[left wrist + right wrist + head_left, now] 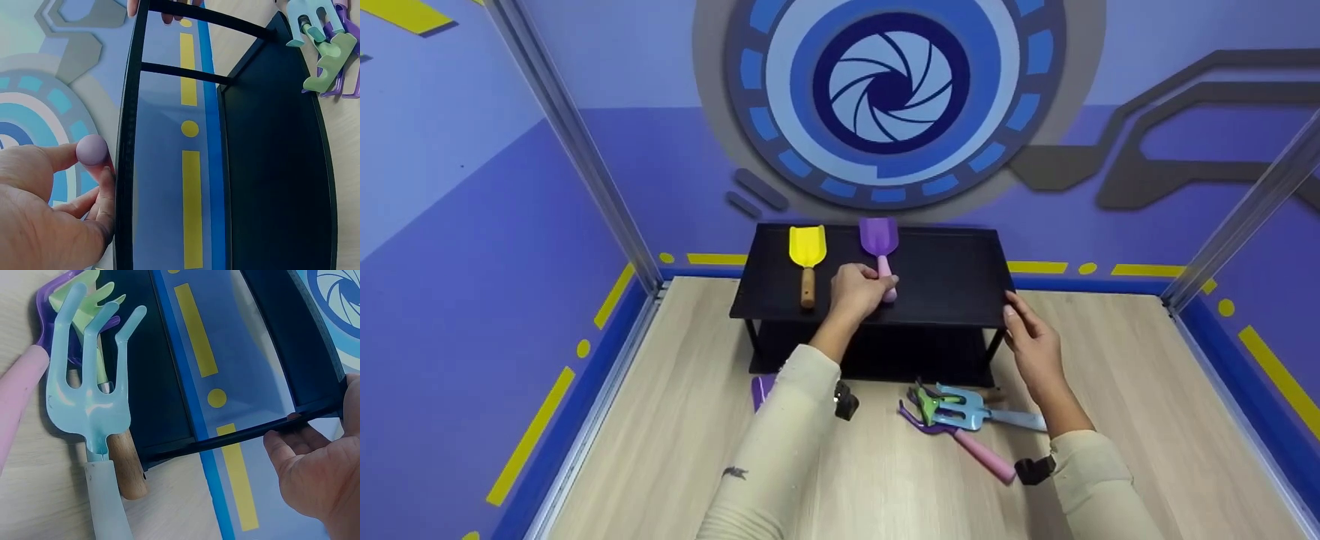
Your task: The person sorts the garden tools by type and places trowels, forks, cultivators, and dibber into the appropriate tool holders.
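On the top shelf of a black two-tier rack (945, 274), a toy shovel with a purple blade (878, 235) lies with its blade towards the back wall. My left hand (856, 292) pinches its pink handle (91, 149) near the end, thumb on one side and fingers on the other. To the left lies a yellow shovel (808, 246) with a wooden handle, blade also to the back. My right hand (1036, 346) holds the rack at its right front corner; in the right wrist view its thumb and fingers lie around the side bar.
Before the rack's right front, a light-blue hand fork (966, 409), a green rake (931, 407) and a purple rake with a pink handle (984, 454) lie heaped on the wooden table (885, 487). A purple piece (761, 388) shows beside my left sleeve, partly covered. Printed panels surround the table.
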A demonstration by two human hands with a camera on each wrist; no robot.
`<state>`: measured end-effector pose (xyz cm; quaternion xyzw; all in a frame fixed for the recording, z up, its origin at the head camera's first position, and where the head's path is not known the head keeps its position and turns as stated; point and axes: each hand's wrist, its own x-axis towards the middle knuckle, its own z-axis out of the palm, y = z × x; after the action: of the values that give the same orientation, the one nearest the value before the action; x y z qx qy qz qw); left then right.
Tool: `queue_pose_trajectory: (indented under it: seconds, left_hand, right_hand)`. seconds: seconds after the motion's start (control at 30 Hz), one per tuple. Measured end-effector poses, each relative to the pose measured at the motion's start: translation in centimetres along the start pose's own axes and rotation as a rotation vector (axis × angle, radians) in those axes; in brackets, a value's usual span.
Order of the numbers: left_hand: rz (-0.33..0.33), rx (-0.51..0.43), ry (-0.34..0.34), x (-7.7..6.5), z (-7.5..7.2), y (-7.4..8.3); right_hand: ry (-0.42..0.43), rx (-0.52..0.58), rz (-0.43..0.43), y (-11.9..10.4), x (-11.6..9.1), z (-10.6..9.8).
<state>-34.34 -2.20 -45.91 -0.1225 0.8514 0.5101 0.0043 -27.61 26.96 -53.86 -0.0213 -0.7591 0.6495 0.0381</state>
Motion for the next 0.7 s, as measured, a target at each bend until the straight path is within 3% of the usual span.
queue_pose_trajectory:
  seconds: [0.1, 0.2, 0.37, 0.43, 0.7]
  left_hand:
    - [0.007, -0.027, -0.003, -0.9, -0.3, 0.3]
    - [0.022, -0.037, 0.010, -0.8, -0.3, -0.1]
    - [0.069, -0.023, 0.106, 0.4, 0.0, -1.5]
    - [0.089, -0.041, 0.137, 0.1, -0.2, -1.6]
    - [0.190, -0.186, 0.146, -3.7, -2.7, 0.5]
  right_hand:
    - [0.003, -0.010, 0.003, 0.1, 0.0, -0.1]
    - [0.007, -0.014, 0.004, 0.2, 0.0, -0.1]
    - [0.011, -0.007, 0.007, 0.2, 0.1, 0.2]
    - [0.009, -0.008, 0.005, 0.2, 0.1, 0.2]
    - [0.025, 0.001, 0.003, 0.0, 0.0, 0.1]
